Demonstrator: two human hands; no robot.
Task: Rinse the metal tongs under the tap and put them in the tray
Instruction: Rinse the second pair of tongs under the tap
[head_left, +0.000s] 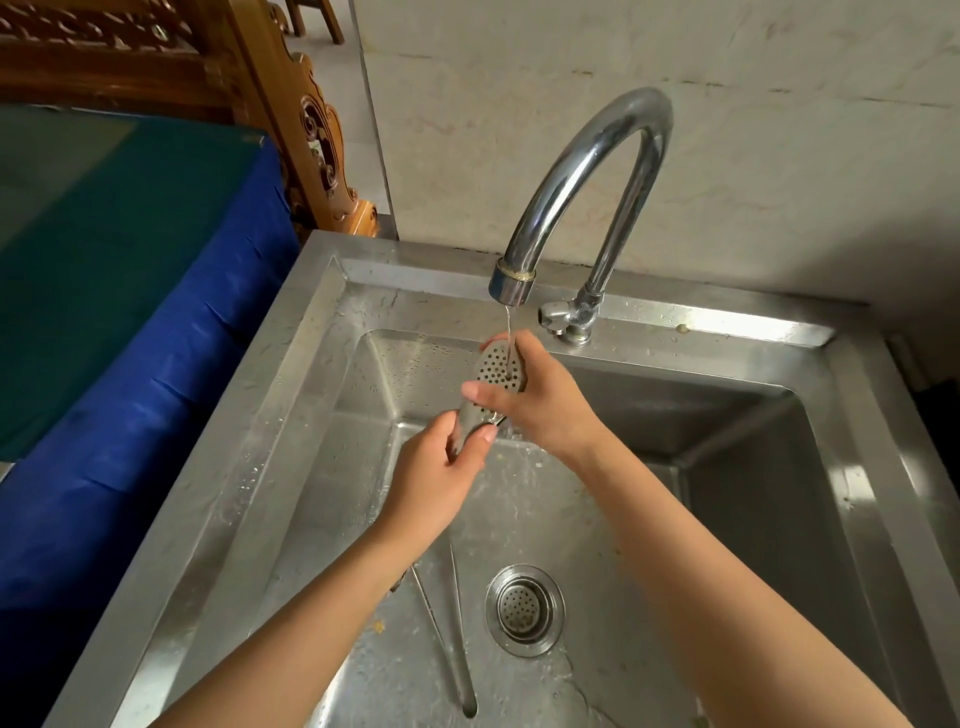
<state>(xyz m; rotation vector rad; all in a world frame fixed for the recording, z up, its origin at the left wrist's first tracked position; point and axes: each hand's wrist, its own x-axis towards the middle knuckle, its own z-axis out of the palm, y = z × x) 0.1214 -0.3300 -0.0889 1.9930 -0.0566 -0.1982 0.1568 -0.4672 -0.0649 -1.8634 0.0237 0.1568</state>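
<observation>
Metal tongs (496, 371) — both hands; tap (582, 192)

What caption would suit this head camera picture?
Both hands, left hand and right hand, hold perforated metal tongs under a running tap.

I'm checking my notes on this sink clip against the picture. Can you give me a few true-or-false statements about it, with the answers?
1. Water runs from the tap onto the tongs. True.
2. Only the right hand touches the tongs. False: the left hand grips them too.
3. The tongs' wet end is solid. False: it is full of holes.
4. The sink drain has a strainer. True.
</observation>
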